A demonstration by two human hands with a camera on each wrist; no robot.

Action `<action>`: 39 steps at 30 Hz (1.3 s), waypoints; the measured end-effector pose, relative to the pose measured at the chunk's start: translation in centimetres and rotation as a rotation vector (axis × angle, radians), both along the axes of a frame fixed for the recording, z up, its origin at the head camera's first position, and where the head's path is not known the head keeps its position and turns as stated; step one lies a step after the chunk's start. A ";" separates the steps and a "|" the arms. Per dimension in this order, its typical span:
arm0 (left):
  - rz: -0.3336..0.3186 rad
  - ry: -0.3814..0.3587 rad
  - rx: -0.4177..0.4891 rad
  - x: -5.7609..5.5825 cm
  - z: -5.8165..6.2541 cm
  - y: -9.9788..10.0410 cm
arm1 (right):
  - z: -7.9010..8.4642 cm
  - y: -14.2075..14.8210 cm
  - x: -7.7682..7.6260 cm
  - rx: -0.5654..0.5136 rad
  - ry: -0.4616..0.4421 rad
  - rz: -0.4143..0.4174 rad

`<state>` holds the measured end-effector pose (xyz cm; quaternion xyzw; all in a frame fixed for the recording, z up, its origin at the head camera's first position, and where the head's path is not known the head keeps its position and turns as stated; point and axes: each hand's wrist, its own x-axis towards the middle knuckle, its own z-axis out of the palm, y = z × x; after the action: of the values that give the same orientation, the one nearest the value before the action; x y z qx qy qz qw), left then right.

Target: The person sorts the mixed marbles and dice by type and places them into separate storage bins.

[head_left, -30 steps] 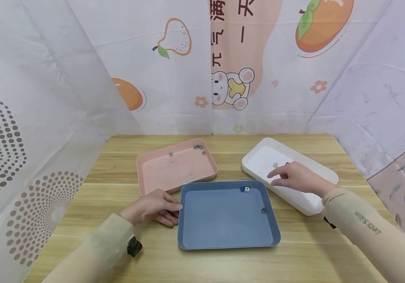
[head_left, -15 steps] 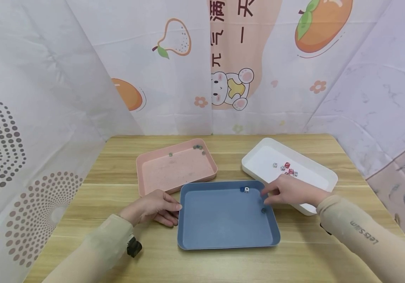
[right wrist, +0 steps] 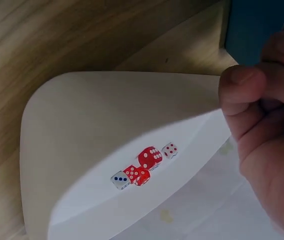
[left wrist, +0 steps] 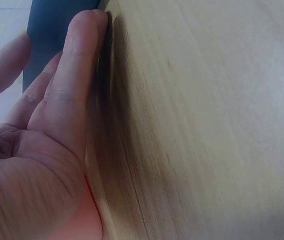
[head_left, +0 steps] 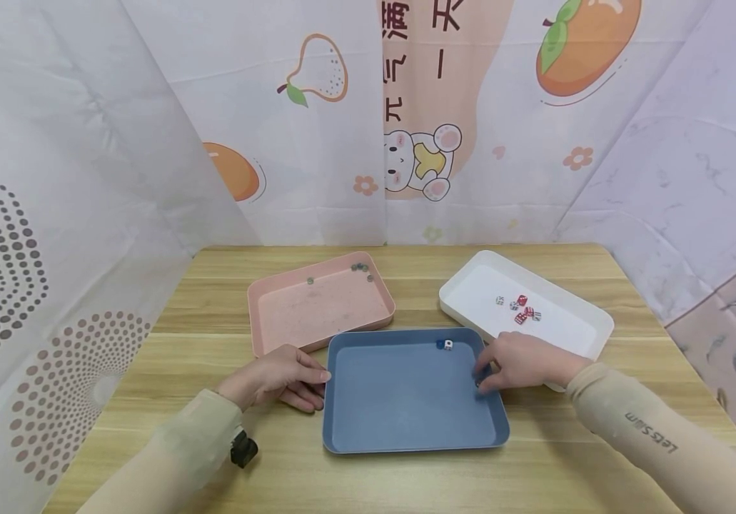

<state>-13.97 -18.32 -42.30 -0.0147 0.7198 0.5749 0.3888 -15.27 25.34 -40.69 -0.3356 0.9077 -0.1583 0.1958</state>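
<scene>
A blue tray [head_left: 406, 407] lies at the front middle. My left hand [head_left: 287, 378] rests at its left side, thumb by the rim and fairly straight fingers [left wrist: 76, 60] against the outer wall. My right hand [head_left: 515, 360] reaches over the tray's right rim. Its thumb and fingertips are around a small dark marble [head_left: 477, 383], mostly covered by them; in the right wrist view the fingertips' contact is hidden. A blue die [head_left: 440, 344] and a white die [head_left: 448, 345] sit together near the tray's back right corner.
A white tray [head_left: 470, 289] at the right holds several red dice [right wrist: 150, 158] and white dice [right wrist: 120, 180]. A pink tray [head_left: 303, 314] at the back left holds several marbles [head_left: 359, 267]. All stand on a wooden table [head_left: 400, 485] before printed curtains.
My right hand has moved from above the white tray to the blue tray and down to the marble, uncovering the dice in the white tray. The left hand has stayed put.
</scene>
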 end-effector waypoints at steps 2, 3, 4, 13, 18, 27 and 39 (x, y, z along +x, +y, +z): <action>-0.001 0.002 0.000 0.0 0.0 0.0 | -0.1 -0.1 0.1 0.007 0.013 0.004; -0.001 0.003 0.000 0.0 0.0 0.0 | -0.2 -0.2 0.1 0.008 0.015 0.005; -0.002 0.005 -0.001 0.0 0.0 0.0 | -0.3 -0.3 0.1 0.009 0.022 0.011; -0.004 0.005 -0.011 0.1 0.1 0.1 | -0.7 -1.2 0.2 0.078 0.034 -0.036; -0.004 0.001 -0.013 0.0 0.1 0.1 | -0.8 -1.5 0.4 0.107 0.045 -0.080; -0.012 0.004 -0.018 0.1 0.2 0.2 | -0.6 -1.7 0.5 0.100 0.061 -0.088; -0.021 0.011 -0.025 -0.1 0.1 0.4 | -0.3 -0.1 -0.3 -0.116 -0.082 -0.134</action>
<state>-14.04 -17.96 -42.24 -0.0091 0.7293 0.5617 0.3905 -15.54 25.22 -41.03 -0.2779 0.9088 -0.2368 0.2020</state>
